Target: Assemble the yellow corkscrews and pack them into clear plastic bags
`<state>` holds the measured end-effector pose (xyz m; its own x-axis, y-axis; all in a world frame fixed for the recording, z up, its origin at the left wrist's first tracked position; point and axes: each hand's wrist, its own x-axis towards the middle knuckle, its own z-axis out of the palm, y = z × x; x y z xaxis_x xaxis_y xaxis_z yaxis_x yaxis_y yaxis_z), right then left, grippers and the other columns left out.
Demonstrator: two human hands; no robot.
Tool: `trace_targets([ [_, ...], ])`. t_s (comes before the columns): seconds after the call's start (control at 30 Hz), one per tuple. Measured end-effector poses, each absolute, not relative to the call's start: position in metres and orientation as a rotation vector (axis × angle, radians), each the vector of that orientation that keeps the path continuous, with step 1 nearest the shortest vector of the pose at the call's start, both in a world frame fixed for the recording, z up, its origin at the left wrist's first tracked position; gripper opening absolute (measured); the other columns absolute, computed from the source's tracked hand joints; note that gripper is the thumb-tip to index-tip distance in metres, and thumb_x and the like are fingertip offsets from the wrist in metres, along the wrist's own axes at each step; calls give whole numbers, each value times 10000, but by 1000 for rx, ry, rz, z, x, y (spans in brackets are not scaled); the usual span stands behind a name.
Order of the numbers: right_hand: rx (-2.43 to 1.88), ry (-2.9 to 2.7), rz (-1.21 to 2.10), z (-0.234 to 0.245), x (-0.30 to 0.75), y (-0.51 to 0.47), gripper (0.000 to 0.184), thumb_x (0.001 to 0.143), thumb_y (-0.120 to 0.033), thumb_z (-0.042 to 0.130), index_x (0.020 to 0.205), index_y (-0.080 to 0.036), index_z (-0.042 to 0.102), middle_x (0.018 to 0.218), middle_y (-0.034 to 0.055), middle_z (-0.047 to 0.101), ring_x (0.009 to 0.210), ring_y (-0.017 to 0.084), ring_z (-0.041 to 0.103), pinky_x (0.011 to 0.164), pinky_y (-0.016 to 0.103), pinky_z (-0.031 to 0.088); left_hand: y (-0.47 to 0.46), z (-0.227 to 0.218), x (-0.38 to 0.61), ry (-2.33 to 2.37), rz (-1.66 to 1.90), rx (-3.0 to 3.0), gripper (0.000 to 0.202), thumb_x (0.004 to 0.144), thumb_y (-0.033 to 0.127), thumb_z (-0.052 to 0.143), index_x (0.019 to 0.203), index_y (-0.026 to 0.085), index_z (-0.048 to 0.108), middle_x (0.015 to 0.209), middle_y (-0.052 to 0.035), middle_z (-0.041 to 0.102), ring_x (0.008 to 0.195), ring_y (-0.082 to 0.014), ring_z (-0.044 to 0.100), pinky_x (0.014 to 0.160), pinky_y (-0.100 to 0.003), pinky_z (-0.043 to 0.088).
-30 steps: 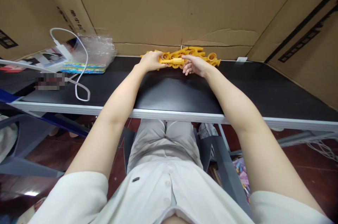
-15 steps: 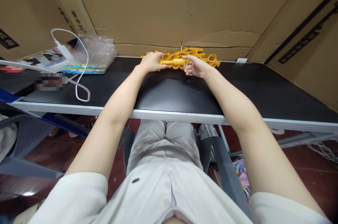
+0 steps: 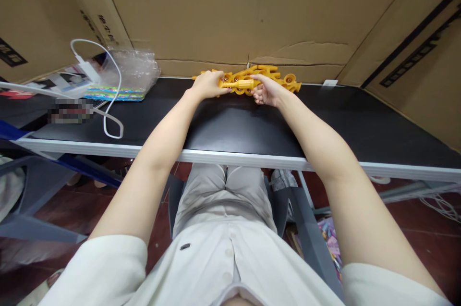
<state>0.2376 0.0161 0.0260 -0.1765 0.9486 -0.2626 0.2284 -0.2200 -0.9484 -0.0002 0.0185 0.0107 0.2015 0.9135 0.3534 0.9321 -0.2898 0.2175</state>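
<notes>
A yellow plastic piece (image 3: 245,84), thick and ribbed at its right end and narrower to the left, lies level between my two hands near the back of the black tabletop. My left hand (image 3: 208,84) is closed on the narrow end. At the thick end, my right hand (image 3: 267,91) has its thumb along the piece and its other fingers curled. Behind both hands is a heap of yellow plastic parts (image 3: 288,79) with round cups and prongs, partly hidden by the hands.
Cardboard (image 3: 201,8) walls in the back and right of the black table (image 3: 230,126). To the left lie a clear plastic bag (image 3: 131,68) over colourful packets, a white cable (image 3: 120,80) and a blurred-out item (image 3: 70,111). A small white tab (image 3: 330,83) sits at the back right.
The yellow piece and my right hand have shifted very slightly to the right. Otherwise both hands keep the same grip and place.
</notes>
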Motion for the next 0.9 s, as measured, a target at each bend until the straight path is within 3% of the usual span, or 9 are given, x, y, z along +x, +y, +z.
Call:
trace_targets([
  [0.5,-1440,-1394,1496,26,236,16,542,1039,-694,653,781,-257,463,441,-76,289,377,93,254,371,217,298,8,13,10,-1871,-603,-2362,531,917,526,756,1355,226,765,1241,-145,811,1255,-409,714,1061,-437,534],
  [0.77,-1465,-1319,1540,26,238,18,521,1057,-683,611,785,-253,500,424,-82,262,365,98,210,371,230,280,4,14,13,-1877,-620,-2349,550,935,520,748,1403,231,731,1251,-140,804,1271,-408,706,1070,-445,531],
  [0.9,-1481,-1374,1526,25,239,19,570,1080,-747,566,847,-228,586,434,-50,374,348,99,266,363,222,276,3,16,11,-1920,-555,-2338,569,959,519,745,1436,210,723,1321,-161,790,1310,-415,707,1102,-452,530],
])
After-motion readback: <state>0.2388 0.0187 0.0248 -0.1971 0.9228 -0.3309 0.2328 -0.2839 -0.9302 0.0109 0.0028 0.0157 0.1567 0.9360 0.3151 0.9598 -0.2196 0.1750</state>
